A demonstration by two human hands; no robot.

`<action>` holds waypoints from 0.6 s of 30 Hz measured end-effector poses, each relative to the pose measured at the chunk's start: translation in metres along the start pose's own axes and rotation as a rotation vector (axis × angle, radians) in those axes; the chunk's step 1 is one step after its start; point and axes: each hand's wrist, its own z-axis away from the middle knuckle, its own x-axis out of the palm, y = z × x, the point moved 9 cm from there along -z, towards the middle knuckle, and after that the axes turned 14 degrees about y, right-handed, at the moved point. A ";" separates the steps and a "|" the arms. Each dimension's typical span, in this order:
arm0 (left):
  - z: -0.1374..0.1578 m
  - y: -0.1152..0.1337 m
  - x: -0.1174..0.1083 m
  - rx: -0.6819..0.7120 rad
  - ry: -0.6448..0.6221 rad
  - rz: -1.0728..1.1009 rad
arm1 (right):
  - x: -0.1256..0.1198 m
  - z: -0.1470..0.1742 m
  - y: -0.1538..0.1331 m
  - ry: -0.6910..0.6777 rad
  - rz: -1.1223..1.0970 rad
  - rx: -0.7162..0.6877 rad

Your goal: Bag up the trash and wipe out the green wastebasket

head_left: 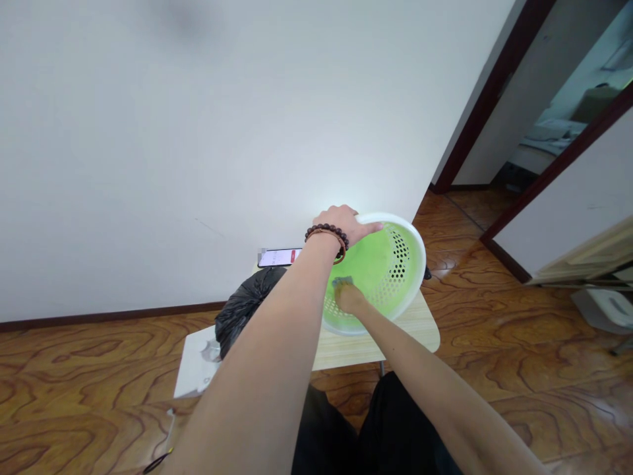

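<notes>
A round green plastic basket (366, 264) with a white rim and a perforated wall stands tilted on a small pale wooden table (341, 349). My left hand (346, 223), a beaded bracelet at its wrist, is closed on the far left part of the rim, thumb over the inside. Down inside the basket is my right hand (349, 298), its fingers closed on a greyish cloth (342, 281) pressed against the green inner surface. Part of the cloth is hidden beneath that hand.
Left of the basket lie a phone (279, 257) with its screen lit and a black plastic bag (247, 303). A white wall (198, 132) rises behind the table. A white sheet-like thing (195, 363) is at the lower left, above the wood floor (99, 369). To the right is a doorway.
</notes>
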 end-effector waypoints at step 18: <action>-0.002 0.000 0.004 0.018 0.002 -0.005 | -0.006 0.014 0.001 0.034 -0.244 0.159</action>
